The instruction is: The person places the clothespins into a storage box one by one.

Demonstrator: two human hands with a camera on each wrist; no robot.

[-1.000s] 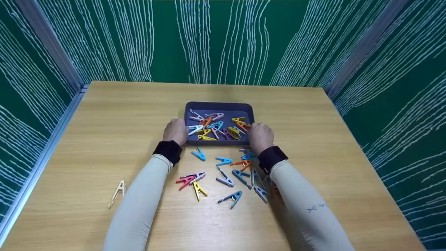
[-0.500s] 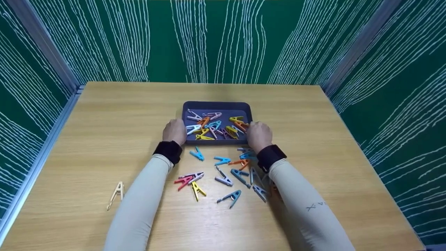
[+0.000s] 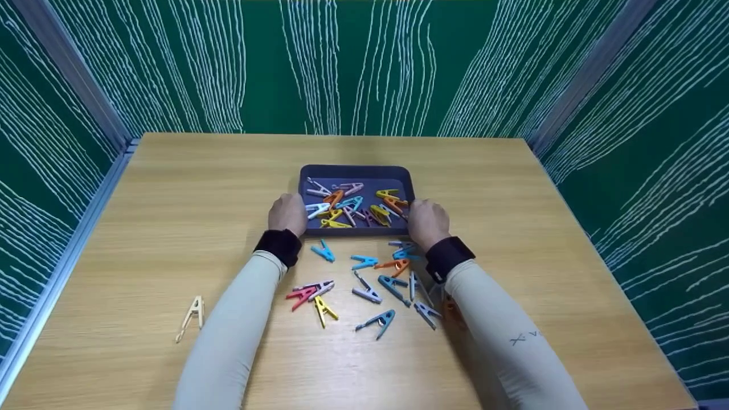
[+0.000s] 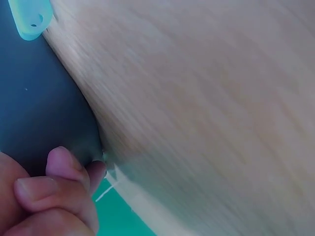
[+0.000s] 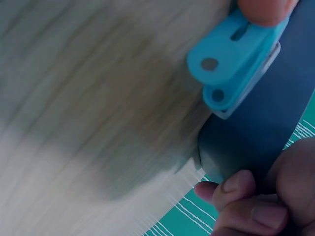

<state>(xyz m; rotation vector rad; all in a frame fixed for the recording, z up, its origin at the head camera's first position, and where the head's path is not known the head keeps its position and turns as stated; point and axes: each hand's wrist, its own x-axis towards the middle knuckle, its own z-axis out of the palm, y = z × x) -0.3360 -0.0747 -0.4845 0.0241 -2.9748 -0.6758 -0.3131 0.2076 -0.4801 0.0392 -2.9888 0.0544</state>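
Observation:
A dark shallow tray (image 3: 357, 232) lies on the table with several coloured clothespins (image 3: 342, 200) inside. My left hand (image 3: 287, 214) grips its left side, fingers curled at the dark wall (image 4: 44, 103) in the left wrist view. On the opposite side, my right hand (image 3: 428, 223) holds the tray with curled fingers (image 5: 251, 214) near its corner. A blue clothespin (image 5: 221, 54) appears close against the front wall in the right wrist view. In front of the tray lie more loose clothespins, among them a red one (image 3: 300, 296), a yellow one (image 3: 324, 310) and an orange one (image 3: 398, 265).
A cream clothespin (image 3: 193, 316) lies apart at the left, beside the left sleeve (image 3: 230, 336). The right sleeve (image 3: 507, 330) passes over several clothespins and partly covers an orange one (image 3: 451, 307). Green walls with white streaks (image 3: 387, 68) surround the wooden table (image 3: 228, 165).
The whole view has shifted slightly. Both hands keep their grip on the tray, and the tray and clothespins show no clear movement on the table.

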